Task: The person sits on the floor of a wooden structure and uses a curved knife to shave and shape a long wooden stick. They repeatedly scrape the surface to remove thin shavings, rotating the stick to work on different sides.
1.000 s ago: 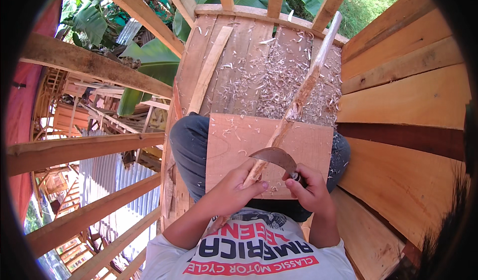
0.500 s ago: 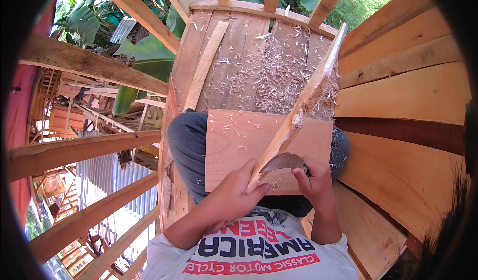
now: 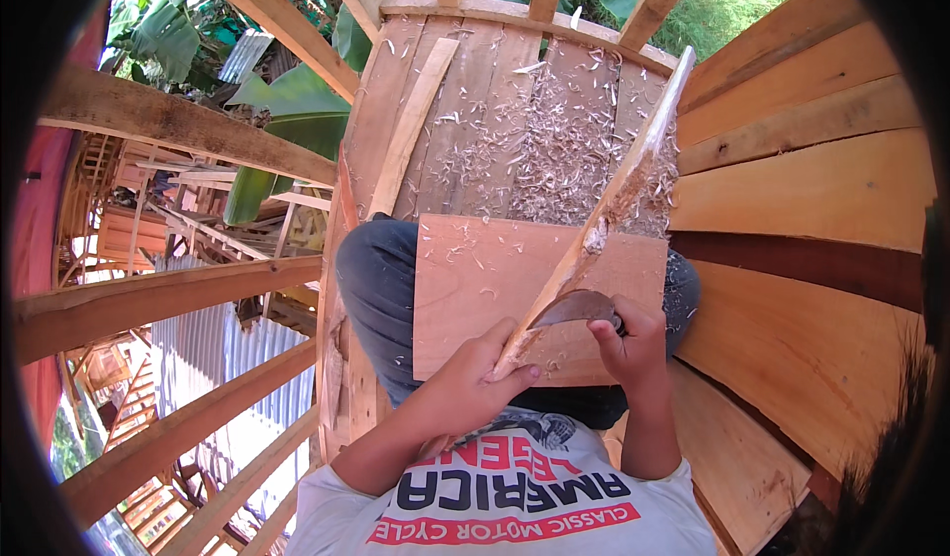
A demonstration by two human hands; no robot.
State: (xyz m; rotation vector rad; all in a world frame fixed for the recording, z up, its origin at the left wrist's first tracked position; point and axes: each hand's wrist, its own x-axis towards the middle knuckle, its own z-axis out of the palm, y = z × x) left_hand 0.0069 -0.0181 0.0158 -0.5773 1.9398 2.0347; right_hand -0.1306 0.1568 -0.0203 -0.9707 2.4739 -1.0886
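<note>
My left hand (image 3: 482, 365) is wrapped round the near end of a long, rough wooden stick (image 3: 623, 188), which slants away to the upper right. In my right hand (image 3: 629, 341) is a knife with a broad curved blade (image 3: 574, 308); its handle is mostly hidden by my fingers. The blade lies against the stick a little beyond my left hand. Pale freshly cut wood shows along the stick, with a knobbly spot near its middle. Beneath it, a flat wooden board (image 3: 465, 299) rests across my lap, with a few shavings on it.
Curled wood shavings (image 3: 569, 150) cover much of the plank floor (image 3: 470, 91) ahead. A loose wooden strip (image 3: 416, 126) lies at the left of the floor. Slatted rails (image 3: 178, 294) stand on the left, and a plank wall (image 3: 802, 185) closes the right side.
My right hand and the knife have moved slightly up and away along the stick. My left hand keeps its hold; the whole view has shifted a little.
</note>
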